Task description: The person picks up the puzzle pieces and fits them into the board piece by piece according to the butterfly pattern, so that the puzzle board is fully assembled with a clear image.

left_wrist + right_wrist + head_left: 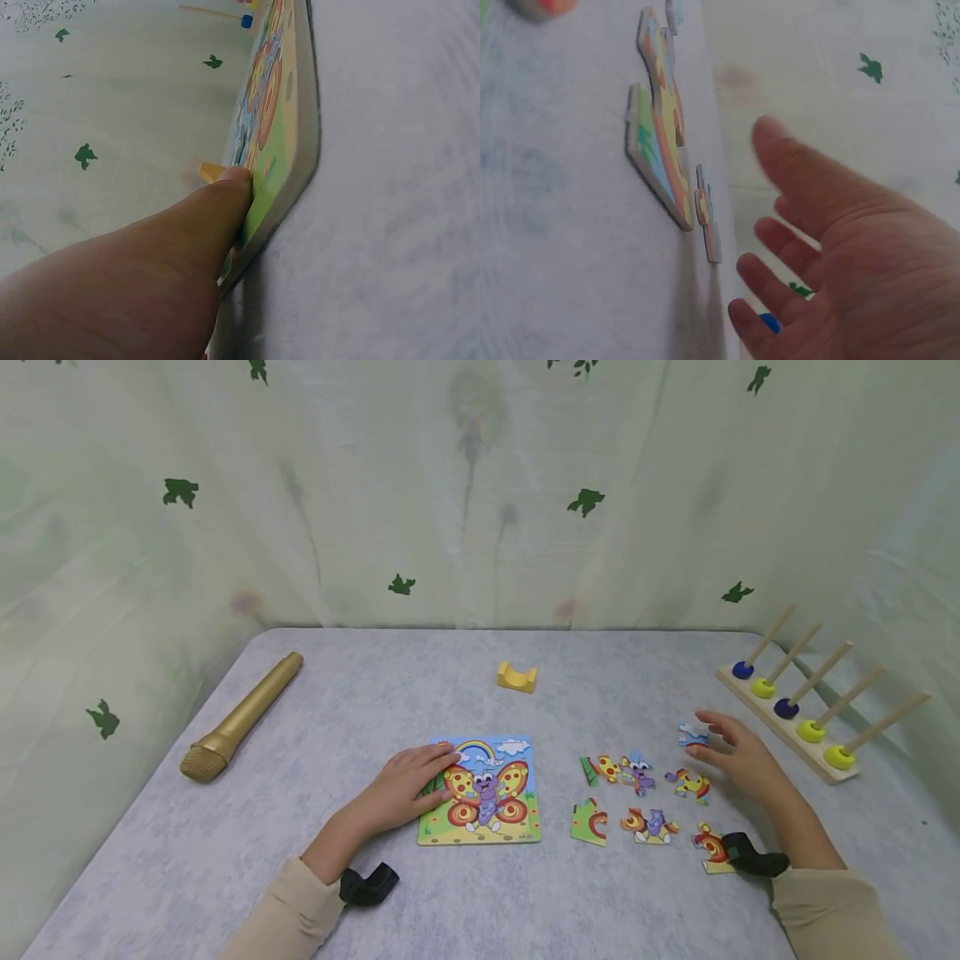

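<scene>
A square butterfly puzzle board (487, 810) lies in the middle of the table. My left hand (408, 783) rests on its left side with fingers extended, and in the left wrist view the thumb (214, 206) lies over the board's edge. Toward the right, my right hand (744, 762) hovers with parted, slightly bent fingers, holding nothing. Closest to its fingertips is a blue-and-white puzzle piece (692, 735). Just below that lies a yellow-and-purple piece (688, 783). In the right wrist view, a puzzle piece with a green corner (656, 161) lies flat, apart from the fingers.
More loose pieces lie between the hands, including a green one (588, 822) and a purple-bodied one (654, 828). A red-and-yellow piece (712, 847) is near the right wrist. Around them are a gold microphone (243, 718), a yellow block (517, 678) and a wooden peg rack (787, 718).
</scene>
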